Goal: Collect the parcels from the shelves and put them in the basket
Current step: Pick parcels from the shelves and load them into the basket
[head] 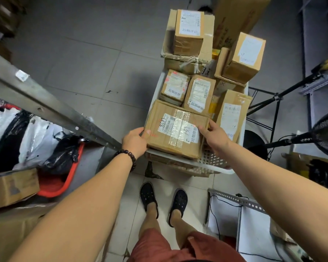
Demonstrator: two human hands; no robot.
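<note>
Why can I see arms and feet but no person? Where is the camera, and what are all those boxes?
The camera sits on the person's head and looks down, so you see only their own arms, legs and black shoes. There is no machine here, just two bare hands. The left hand and the right hand grip one taped cardboard box by its two sides, at the near end of a white basket. The basket is already piled high with other labelled parcels. On the left, a red basket holds black and white plastic bags, beside a grey metal shelf rail.
</note>
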